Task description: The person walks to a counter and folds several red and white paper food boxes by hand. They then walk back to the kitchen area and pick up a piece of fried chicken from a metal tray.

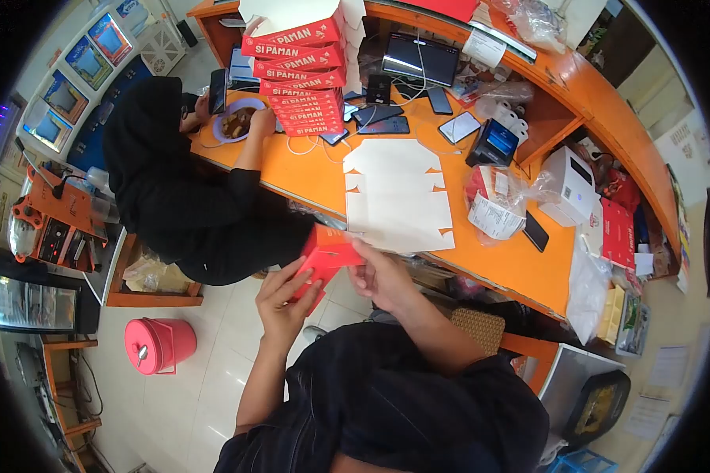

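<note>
Person's got a dark shirt on, somewhere between navy and black, plain and matte like a regular tee. It's a loose fit, with soft folds across the front. The sleeves are short, so both forearms are bare down to the left grip and right grip.

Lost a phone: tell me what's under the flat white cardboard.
Only the orange counter shows around the flat white cardboard. Whatever lies beneath is covered. The red cardboard in the left hand and right hand hides its near corner.
</note>
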Motion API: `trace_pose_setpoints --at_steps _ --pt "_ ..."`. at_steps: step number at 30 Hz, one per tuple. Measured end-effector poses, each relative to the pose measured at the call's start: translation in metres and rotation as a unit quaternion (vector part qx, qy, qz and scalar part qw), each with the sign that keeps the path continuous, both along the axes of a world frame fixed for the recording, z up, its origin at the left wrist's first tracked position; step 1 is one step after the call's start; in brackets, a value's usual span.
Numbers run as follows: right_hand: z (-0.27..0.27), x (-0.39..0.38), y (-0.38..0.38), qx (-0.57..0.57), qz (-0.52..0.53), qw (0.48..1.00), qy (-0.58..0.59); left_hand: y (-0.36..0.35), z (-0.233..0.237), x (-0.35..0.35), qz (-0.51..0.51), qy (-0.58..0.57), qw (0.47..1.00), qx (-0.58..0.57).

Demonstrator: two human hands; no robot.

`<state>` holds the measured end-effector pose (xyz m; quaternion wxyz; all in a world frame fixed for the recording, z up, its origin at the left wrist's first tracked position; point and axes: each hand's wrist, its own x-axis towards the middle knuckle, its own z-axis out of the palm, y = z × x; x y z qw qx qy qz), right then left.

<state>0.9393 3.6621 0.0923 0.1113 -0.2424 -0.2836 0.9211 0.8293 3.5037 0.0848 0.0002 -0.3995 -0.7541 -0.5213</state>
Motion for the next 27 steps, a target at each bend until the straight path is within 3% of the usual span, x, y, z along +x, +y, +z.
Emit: trace_pose_setpoints --at_steps 1,2,3,5,6,7,8,9,11,15,17,18,19,21,23,24,25,27 --pt "0.002 0.000 0.003 -0.004 0.013 0.999 -0.047 0.001 0.001 -0.003 -0.032 0.127 0.991 -0.030" --pt "0.005 0.001 0.005 -0.010 0.011 0.998 -0.066 0.003 -0.001 -0.005 -0.039 0.151 0.988 -0.019" --pt "-0.001 0.004 0.008 -0.011 0.013 0.998 -0.062 0.004 0.001 -0.005 -0.037 0.154 0.987 -0.021" --pt "-0.023 0.010 0.015 0.136 0.058 0.987 -0.069 0.008 0.005 -0.004 -0.050 0.119 0.992 -0.009" --pt "-0.029 0.010 0.019 0.134 0.059 0.987 -0.064 0.008 0.006 -0.003 -0.048 0.099 0.994 -0.007" --pt "-0.033 0.009 0.023 0.379 0.019 0.924 -0.046 0.009 0.006 0.000 -0.047 0.104 0.993 -0.008" --pt "-0.035 0.009 0.025 0.599 -0.025 0.800 -0.027 0.012 0.006 0.004 -0.026 0.063 0.998 -0.010" --pt "-0.035 0.007 0.024 0.598 -0.030 0.800 -0.025 0.016 0.005 0.008 -0.006 0.021 1.000 -0.012" --pt "-0.032 0.001 0.011 0.656 -0.114 0.746 -0.024 0.027 0.004 0.017 0.011 0.068 0.998 -0.004" --pt "-0.036 -0.010 -0.007 0.602 -0.233 0.762 -0.040 0.050 0.004 0.025 0.051 0.095 0.994 -0.006" --pt "-0.035 -0.012 0.003 0.612 -0.239 0.753 -0.049 0.056 0.001 0.022 0.045 0.086 0.995 -0.034" --pt "-0.037 -0.010 0.011 0.590 -0.122 0.794 -0.085 0.060 -0.001 0.017 0.048 0.089 0.994 -0.038" --pt "-0.041 -0.008 0.019 0.559 -0.002 0.821 -0.118 0.066 -0.004 0.009 0.075 -0.005 0.997 -0.035" --pt "-0.050 -0.005 0.033 0.584 0.038 0.806 -0.088 0.075 -0.018 -0.021 0.098 -0.140 0.985 -0.003" --pt "-0.047 0.002 0.047 0.708 -0.031 0.701 -0.082 0.075 -0.036 -0.071 0.093 -0.269 0.958 0.034" --pt "-0.055 0.011 0.061 0.751 0.003 0.654 -0.095 0.075 -0.043 -0.096 0.081 -0.326 0.941 0.051" --pt "-0.062 0.020 0.073 0.751 0.002 0.654 -0.091 0.076 -0.050 -0.119 0.069 -0.382 0.919 0.069" --pt "-0.075 0.039 0.094 0.797 0.110 0.566 -0.182 0.081 -0.060 -0.160 0.100 -0.458 0.881 0.063"
